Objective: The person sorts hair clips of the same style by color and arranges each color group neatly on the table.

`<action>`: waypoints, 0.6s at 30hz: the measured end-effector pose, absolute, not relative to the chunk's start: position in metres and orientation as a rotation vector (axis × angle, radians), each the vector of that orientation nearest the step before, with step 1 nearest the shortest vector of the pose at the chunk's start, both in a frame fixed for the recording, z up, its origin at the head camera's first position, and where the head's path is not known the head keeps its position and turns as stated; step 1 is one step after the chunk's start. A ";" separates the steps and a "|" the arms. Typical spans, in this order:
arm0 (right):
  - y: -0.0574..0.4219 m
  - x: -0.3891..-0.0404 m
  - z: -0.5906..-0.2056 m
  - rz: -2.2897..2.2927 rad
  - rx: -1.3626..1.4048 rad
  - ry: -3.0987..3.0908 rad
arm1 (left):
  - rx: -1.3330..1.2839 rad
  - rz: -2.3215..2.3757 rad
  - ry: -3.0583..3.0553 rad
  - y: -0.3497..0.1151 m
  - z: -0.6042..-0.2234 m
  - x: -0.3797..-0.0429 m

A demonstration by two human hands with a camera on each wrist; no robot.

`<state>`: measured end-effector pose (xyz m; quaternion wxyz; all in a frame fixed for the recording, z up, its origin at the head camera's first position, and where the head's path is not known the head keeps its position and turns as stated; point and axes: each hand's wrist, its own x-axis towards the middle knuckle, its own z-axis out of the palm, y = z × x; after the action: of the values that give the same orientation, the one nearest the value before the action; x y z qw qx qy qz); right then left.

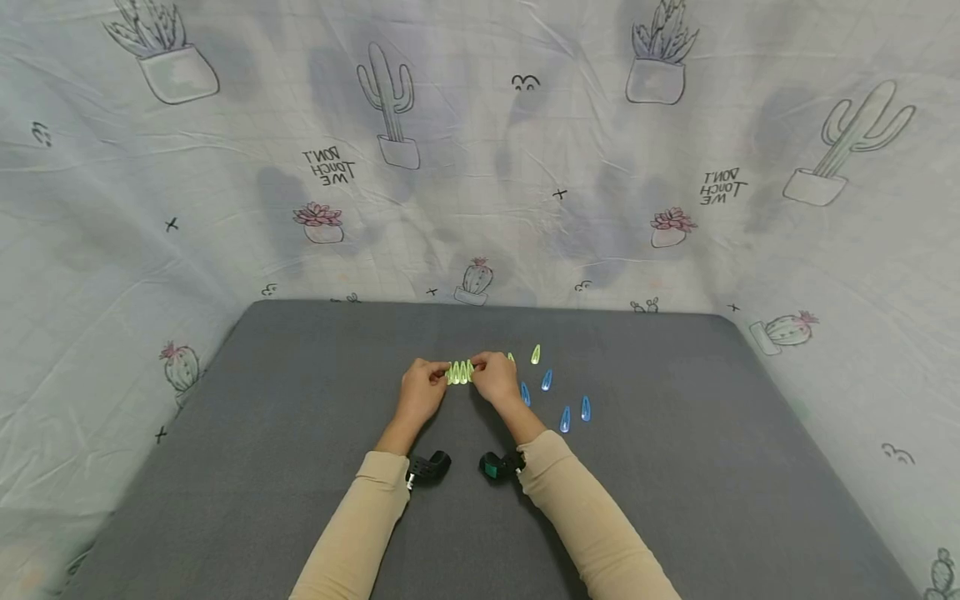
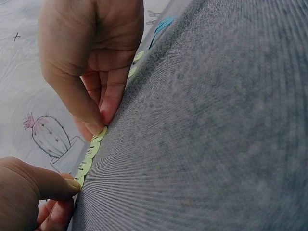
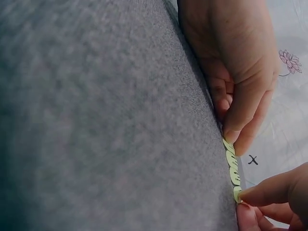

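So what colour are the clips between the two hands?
Yellow-green clips, seen best in the head view.

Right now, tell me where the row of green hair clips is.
In the head view, the green clips lie mid-mat between the left hand and right hand.

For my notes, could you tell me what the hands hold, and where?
The left hand and right hand pinch opposite ends of the row of green hair clips.

The head view looks down from above on the whole gray mat [image 1: 300, 467]; both wrist views skim it closely, sharing the green clips [image 1: 459, 372].
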<state>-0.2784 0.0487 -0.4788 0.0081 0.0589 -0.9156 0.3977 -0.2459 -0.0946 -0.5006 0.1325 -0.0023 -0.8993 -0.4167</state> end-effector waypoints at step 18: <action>0.059 -0.271 -0.493 1.566 0.185 -2.678 | 0.010 -1.227 -2.623 -0.095 -0.502 -0.246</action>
<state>-0.2708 0.0587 -0.4926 0.0171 0.0596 -0.8616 0.5037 -0.2464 -0.0953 -0.5021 0.1224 0.0033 -0.8990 -0.4204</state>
